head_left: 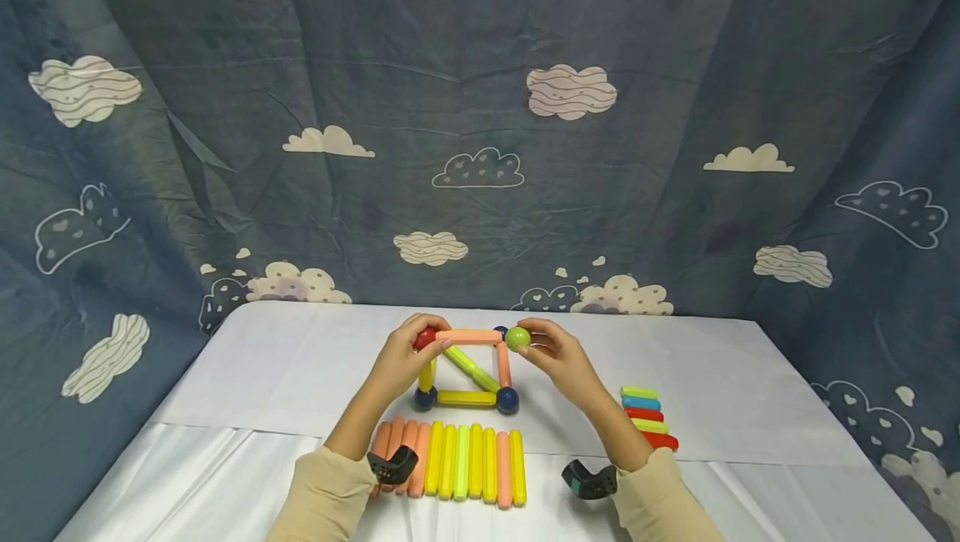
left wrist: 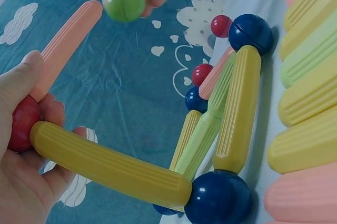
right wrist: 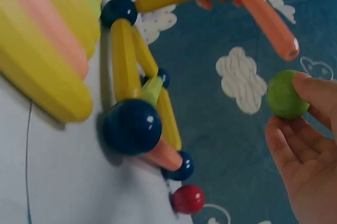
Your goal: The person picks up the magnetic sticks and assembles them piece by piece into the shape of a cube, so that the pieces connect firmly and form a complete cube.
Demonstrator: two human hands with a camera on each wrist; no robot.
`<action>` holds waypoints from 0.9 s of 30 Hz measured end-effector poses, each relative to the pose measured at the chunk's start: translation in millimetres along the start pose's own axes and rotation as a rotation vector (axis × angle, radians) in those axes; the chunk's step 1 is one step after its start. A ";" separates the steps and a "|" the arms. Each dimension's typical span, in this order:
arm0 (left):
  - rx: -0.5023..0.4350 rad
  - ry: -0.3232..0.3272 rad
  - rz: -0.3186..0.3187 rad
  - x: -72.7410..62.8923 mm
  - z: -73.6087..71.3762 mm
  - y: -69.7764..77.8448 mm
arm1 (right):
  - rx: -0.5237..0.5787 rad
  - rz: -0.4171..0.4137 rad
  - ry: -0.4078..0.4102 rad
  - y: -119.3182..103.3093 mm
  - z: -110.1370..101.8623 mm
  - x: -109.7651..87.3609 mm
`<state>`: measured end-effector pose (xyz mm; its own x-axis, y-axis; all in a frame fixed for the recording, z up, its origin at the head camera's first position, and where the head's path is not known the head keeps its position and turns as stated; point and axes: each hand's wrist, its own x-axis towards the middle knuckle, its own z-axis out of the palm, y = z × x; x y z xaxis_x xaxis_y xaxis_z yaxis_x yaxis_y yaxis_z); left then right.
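My left hand (head_left: 401, 358) grips a red ball (left wrist: 23, 124), its fingers about the ball and the near end of a salmon rod (left wrist: 68, 50). From that ball a yellow rod (left wrist: 110, 163) runs down to a blue ball (left wrist: 218, 197) on the table. Thumb and fingers of my right hand (head_left: 562, 363) pinch a green ball (right wrist: 287, 94). A small gap shows between the green ball and the salmon rod's free end in the right wrist view. Below, yellow, salmon and light green rods join blue balls in a frame; a front yellow rod (head_left: 467, 398) links two of them.
A row of yellow, salmon and light green rods (head_left: 476, 463) lies nearest me on the white table (head_left: 285, 375). Several green, blue and red rods (head_left: 641, 403) lie at the right. A loose-looking red ball (right wrist: 188, 199) sits beyond the frame. Behind hangs a cloud-patterned cloth (head_left: 465, 50).
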<state>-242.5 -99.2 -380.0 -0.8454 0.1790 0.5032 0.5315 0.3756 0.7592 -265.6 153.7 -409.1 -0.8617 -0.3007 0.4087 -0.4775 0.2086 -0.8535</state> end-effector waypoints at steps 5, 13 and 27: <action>-0.005 0.005 0.016 4.4 6.4 -27.5 | 0.024 -0.096 -0.016 -7.2 3.2 -0.3; -0.003 -0.013 0.012 4.5 6.1 -32.7 | 0.044 -0.017 -0.017 -15.9 2.5 -0.4; -0.001 -0.019 0.022 5.0 6.5 -33.0 | -0.016 0.173 -0.028 -8.9 -1.1 -49.5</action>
<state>-264.6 -104.7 -405.3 -0.8343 0.2047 0.5120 0.5502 0.3706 0.7483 -218.9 167.7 -421.4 -0.9261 -0.2850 0.2471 -0.3257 0.2738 -0.9050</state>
